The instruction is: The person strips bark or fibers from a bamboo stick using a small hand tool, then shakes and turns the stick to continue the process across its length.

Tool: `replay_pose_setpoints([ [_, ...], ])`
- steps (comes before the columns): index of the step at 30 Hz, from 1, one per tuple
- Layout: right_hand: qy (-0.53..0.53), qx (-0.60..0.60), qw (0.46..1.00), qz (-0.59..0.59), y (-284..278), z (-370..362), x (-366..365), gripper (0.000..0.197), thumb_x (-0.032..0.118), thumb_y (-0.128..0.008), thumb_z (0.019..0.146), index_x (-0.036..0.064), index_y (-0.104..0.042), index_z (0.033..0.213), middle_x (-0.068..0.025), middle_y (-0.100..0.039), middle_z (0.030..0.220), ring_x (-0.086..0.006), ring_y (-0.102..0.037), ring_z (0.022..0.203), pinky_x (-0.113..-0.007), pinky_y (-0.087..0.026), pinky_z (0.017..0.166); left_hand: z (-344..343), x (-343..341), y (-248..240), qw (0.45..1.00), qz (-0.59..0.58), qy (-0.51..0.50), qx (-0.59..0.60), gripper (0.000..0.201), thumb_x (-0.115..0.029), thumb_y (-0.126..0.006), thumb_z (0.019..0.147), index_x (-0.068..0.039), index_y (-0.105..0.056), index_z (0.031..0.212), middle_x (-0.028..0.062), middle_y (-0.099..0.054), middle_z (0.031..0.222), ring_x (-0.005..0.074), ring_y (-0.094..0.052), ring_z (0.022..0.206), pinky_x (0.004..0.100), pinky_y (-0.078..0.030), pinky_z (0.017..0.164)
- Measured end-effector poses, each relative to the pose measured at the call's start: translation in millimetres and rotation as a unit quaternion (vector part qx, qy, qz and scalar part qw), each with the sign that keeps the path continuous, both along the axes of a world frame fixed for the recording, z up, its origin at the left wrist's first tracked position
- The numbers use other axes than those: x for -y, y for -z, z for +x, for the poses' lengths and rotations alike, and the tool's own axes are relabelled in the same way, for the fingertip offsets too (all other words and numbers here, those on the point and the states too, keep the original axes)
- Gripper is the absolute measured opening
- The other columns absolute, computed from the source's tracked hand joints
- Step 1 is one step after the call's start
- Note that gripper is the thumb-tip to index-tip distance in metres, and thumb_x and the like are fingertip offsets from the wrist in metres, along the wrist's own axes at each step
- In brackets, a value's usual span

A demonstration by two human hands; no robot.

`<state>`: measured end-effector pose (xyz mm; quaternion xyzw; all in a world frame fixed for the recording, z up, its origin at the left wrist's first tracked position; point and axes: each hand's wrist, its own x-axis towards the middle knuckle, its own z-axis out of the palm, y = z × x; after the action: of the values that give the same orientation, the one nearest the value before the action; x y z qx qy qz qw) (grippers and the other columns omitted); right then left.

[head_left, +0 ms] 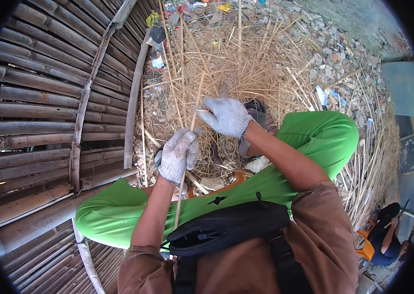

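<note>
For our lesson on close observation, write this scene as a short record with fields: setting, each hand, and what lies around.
Setting: outdoors, person seated in green trousers
Left hand: gloved, closed around a thin bamboo strip
Right hand: gloved, gripping the same strip higher up
Ground: heap of dry shavings
Left side: bamboo panel
Chest: black bag
Lower right: another person

Knitted grey cotton gloves, rough and soiled, are covering my left hand (177, 156) and right hand (225, 116) as I am gripping a thin, dry, matt bamboo strip (189, 147). Weathered grey bamboo poles (30, 98) are lying beside brittle straw-coloured shavings (251, 63); my smooth green cloth trousers (314, 132) are looking matt.
</note>
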<state>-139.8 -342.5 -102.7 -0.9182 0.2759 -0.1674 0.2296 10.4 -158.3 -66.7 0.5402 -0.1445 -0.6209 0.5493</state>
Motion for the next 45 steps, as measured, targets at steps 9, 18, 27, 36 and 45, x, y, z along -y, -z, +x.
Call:
replay_pose_setpoints([
  [9, 0.174, -0.089, 0.979, 0.058, -1.9, -29.3, 71.7, 0.059, 0.062, -0.046, 0.114, 0.0079, -0.070, 0.111, -0.0258, -0.077, 0.101, -0.0475, -0.075, 0.097, -0.057, -0.059, 0.085, -2.0, -14.1, -2.8, 0.999, -0.023, 0.027, -0.023, 0.035, -0.026, -0.059, 0.117, 0.003, -0.063, 0.136, -0.0035, -0.052, 0.074, 0.0055, -0.045, 0.049, 0.0223, -0.036, 0.041],
  [18, 0.005, -0.002, 0.999, 0.047, -6.2, -3.6, 4.6, 0.049, 0.054, -0.054, 0.112, 0.0071, -0.069, 0.109, -0.0223, -0.076, 0.095, -0.0447, -0.076, 0.089, -0.056, -0.060, 0.078, 1.5, -10.0, -6.2, 1.000, -0.011, 0.016, -0.011, 0.035, -0.027, -0.056, 0.117, 0.002, -0.061, 0.136, -0.0034, -0.051, 0.074, 0.0059, -0.045, 0.048, 0.0225, -0.036, 0.041],
  [27, 0.096, -0.038, 0.992, 0.068, -22.2, -18.8, 54.2, 0.049, 0.055, -0.056, 0.111, 0.0081, -0.069, 0.108, -0.0219, -0.075, 0.091, -0.0442, -0.075, 0.087, -0.056, -0.058, 0.077, -1.5, -18.7, -0.5, 0.997, -0.024, 0.053, -0.056, 0.035, -0.027, -0.057, 0.117, 0.002, -0.063, 0.135, -0.0034, -0.052, 0.074, 0.0061, -0.044, 0.047, 0.0228, -0.038, 0.041],
  [36, -0.004, 0.020, 0.999, 0.042, -0.3, -11.0, 9.9, 0.043, 0.050, -0.064, 0.104, 0.0071, -0.061, 0.102, -0.0218, -0.072, 0.086, -0.0480, -0.073, 0.085, -0.057, -0.057, 0.077, -5.3, -7.0, -9.0, 0.999, -0.021, 0.041, 0.020, 0.035, -0.026, -0.060, 0.117, 0.002, -0.064, 0.137, -0.0015, -0.057, 0.072, 0.0065, -0.046, 0.047, 0.0231, -0.037, 0.040],
  [45, 0.033, -0.068, 0.997, -0.023, -7.7, -3.3, 6.6, 0.043, 0.051, -0.071, 0.098, 0.0100, -0.065, 0.086, -0.0175, -0.073, 0.081, -0.0417, -0.075, 0.080, -0.055, -0.060, 0.071, -9.2, -8.2, -9.7, 0.999, 0.004, 0.046, 0.008, 0.032, -0.026, -0.056, 0.118, 0.001, -0.064, 0.136, -0.0018, -0.056, 0.072, 0.0064, -0.045, 0.046, 0.0238, -0.037, 0.039],
])
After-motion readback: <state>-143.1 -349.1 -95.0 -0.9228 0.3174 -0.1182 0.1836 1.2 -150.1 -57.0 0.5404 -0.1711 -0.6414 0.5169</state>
